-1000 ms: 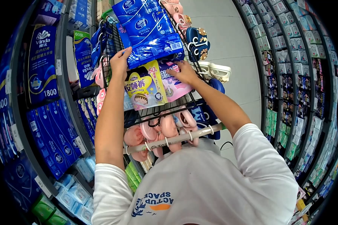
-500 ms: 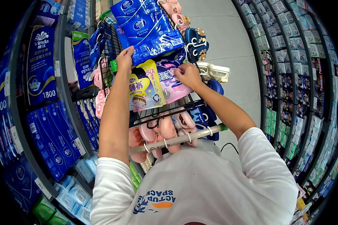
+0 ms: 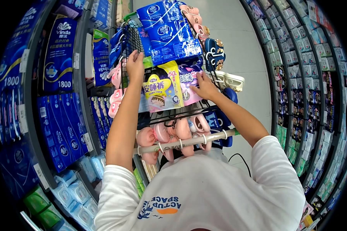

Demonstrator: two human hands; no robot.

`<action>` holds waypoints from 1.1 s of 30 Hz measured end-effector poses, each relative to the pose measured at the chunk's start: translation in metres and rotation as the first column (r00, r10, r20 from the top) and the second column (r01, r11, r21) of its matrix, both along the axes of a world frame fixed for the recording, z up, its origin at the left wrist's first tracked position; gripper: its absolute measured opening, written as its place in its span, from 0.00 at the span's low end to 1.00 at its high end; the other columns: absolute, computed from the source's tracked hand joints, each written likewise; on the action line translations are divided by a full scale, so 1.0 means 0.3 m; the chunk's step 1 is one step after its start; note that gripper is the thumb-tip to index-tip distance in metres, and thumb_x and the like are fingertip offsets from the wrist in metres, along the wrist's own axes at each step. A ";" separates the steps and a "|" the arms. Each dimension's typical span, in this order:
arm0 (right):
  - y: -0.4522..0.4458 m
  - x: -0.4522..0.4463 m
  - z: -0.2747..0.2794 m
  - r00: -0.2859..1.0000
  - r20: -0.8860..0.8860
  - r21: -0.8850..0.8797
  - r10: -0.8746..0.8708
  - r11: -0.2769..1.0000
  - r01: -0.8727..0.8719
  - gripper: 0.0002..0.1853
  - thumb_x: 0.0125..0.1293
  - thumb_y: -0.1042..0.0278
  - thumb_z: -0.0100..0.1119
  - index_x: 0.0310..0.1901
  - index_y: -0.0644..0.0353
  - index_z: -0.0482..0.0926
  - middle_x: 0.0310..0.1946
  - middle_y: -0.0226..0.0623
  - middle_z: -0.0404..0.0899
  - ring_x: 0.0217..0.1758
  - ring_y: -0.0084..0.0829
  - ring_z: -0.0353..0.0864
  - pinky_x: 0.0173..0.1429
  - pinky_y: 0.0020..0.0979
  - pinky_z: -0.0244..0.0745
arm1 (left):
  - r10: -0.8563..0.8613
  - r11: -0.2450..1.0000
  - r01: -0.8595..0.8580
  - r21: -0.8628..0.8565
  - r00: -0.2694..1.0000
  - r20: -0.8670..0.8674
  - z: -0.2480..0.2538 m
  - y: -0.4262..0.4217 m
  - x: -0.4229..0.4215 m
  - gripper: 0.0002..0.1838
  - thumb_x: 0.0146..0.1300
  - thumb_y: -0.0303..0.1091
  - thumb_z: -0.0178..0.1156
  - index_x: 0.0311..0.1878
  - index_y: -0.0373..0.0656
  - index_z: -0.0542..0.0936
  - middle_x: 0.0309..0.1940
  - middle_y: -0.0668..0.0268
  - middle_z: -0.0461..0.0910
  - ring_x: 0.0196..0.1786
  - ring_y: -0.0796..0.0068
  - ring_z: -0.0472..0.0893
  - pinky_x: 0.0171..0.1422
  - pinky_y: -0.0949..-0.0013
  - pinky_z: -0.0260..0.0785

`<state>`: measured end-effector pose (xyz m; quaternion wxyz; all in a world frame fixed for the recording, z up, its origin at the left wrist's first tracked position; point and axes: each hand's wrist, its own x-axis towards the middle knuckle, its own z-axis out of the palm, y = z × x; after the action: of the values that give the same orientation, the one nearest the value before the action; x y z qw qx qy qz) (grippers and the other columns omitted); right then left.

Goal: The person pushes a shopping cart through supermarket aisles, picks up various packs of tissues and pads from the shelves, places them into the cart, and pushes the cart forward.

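Observation:
A black wire cart basket (image 3: 173,112) holds a blue tissue pack (image 3: 165,34) at its far part. Nearer lie a yellow-and-white package (image 3: 158,90) and, right of it, a pink-purple package (image 3: 189,82). My left hand (image 3: 135,63) is at the basket's left side, beside the yellow package, fingers bent; what it grips, if anything, is hidden. My right hand (image 3: 205,86) rests at the right edge of the pink-purple package, with its fingers apart and touching it.
Pink shoes (image 3: 179,129) hang by the cart's handle (image 3: 189,141). Dark blue shoes (image 3: 214,54) and white shoes (image 3: 229,81) hang on its right side. Stocked shelves line both sides, with large blue packs (image 3: 59,54) at left. Grey floor tiles (image 3: 254,50) show at right.
My left hand has moved off the blue pack to the basket's left side. My right hand has shifted along the pink-purple package. The cart appears further right in view.

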<state>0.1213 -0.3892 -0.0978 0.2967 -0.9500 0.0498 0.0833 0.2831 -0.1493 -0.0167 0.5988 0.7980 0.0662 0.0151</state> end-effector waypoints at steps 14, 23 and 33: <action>-0.018 -0.682 0.293 0.824 0.471 0.129 -0.315 0.949 0.289 0.07 0.59 0.69 0.65 0.34 0.64 0.80 0.34 0.45 0.80 0.41 0.46 0.79 0.46 0.40 0.73 | -0.145 0.894 0.058 0.445 0.976 0.165 0.063 0.628 -0.898 0.07 0.63 0.29 0.58 0.36 0.37 0.84 0.33 0.59 0.85 0.37 0.63 0.83 0.44 0.65 0.73; 0.010 -0.615 0.254 0.786 0.494 -0.041 -0.371 0.894 0.447 0.25 0.63 0.54 0.62 0.14 0.60 0.70 0.16 0.40 0.71 0.21 0.43 0.72 0.27 0.42 0.64 | -0.021 0.705 -0.188 0.683 0.958 0.285 -0.021 0.521 -0.935 0.20 0.59 0.44 0.62 0.16 0.45 0.73 0.18 0.65 0.75 0.25 0.57 0.76 0.28 0.53 0.64; 0.003 -0.543 0.084 0.745 0.575 -0.058 -0.338 0.892 0.449 0.25 0.68 0.54 0.55 0.17 0.62 0.70 0.16 0.44 0.71 0.19 0.43 0.70 0.26 0.44 0.62 | 0.028 0.681 -0.141 0.718 0.986 0.167 -0.020 0.536 -0.845 0.16 0.61 0.43 0.53 0.23 0.47 0.81 0.27 0.60 0.82 0.32 0.55 0.81 0.37 0.51 0.72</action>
<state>-0.0415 -0.3883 -0.0725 0.2158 -0.9247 0.1703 -0.2634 0.0296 0.0115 -0.0226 0.2349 0.9628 0.0486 0.1248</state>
